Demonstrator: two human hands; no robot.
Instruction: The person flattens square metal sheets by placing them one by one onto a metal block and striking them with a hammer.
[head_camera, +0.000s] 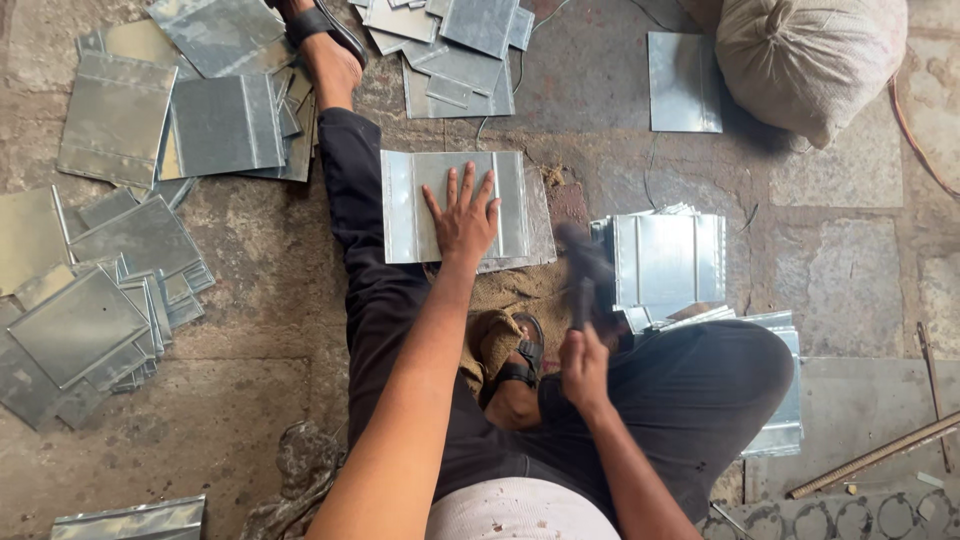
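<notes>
A rough stone floor (260, 300), stained and cracked, is seen from above, with a person seated on it in dark trousers and sandals.

A rectangular metal sheet (455, 205) with folded edges is laid flat on the floor between the person's legs, on top of a second sheet and a patch of coarse sacking. It is pressed down by the left hand (462, 218), which lies palm down on its middle with the fingers (470, 190) stretched out and spread wide. Nothing is gripped by this hand; the sheet is only touched.

To the right of the sheet, the right hand (583, 365) is closed in a fist around the handle of a hammer (583, 270). The hammer's dark head is blurred and is held above the floor just beside the sheet's right edge.

Further right of the sheet, a neat stack of folded sheets (668, 260) is set near the bent knee. Behind the sheet, a loose pile of sheets (455, 50) is spread beside one single sheet (684, 82) and a filled cloth sack (810, 60). To the left of the sheet, beyond the outstretched leg, many more scattered sheets (120, 220) are strewn in overlapping heaps. Well to the right and nearer the person, a thin metal rod (875, 455) is laid on the floor.
</notes>
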